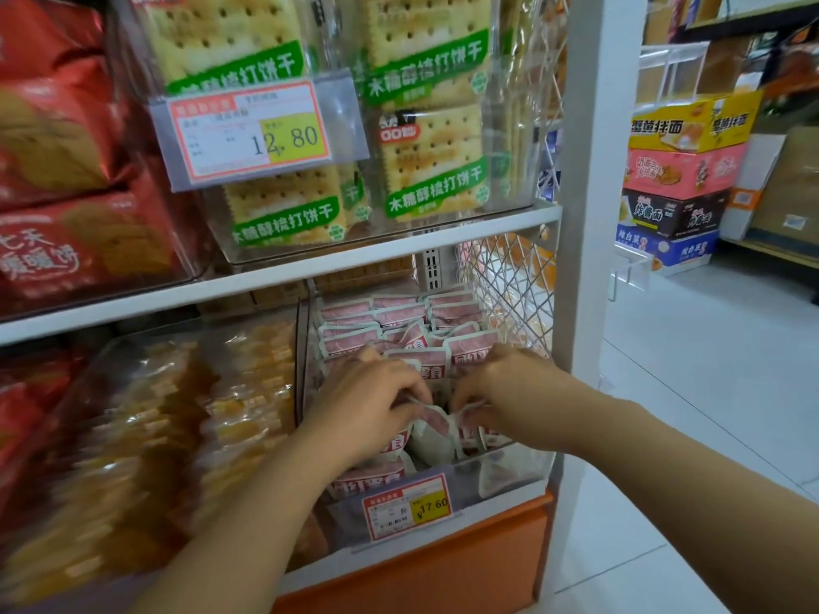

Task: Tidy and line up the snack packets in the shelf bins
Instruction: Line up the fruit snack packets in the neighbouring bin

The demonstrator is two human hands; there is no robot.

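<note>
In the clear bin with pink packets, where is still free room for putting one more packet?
A dark gap shows between the left hand and right hand, near the bin's front wall. The back rows of pink packets are crowded.

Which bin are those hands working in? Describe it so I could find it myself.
Start at the white upright post at the shelf's end, then drop to the lower shelf. The clear bin beside that post is the one, holding small pink-and-white packets. Unlike the neighbouring bin of orange snacks, it carries a price tag reading 17.60.

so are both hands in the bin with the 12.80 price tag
No, the left hand and right hand are in the lower clear bin of pink packets, tagged 17.60.
</note>
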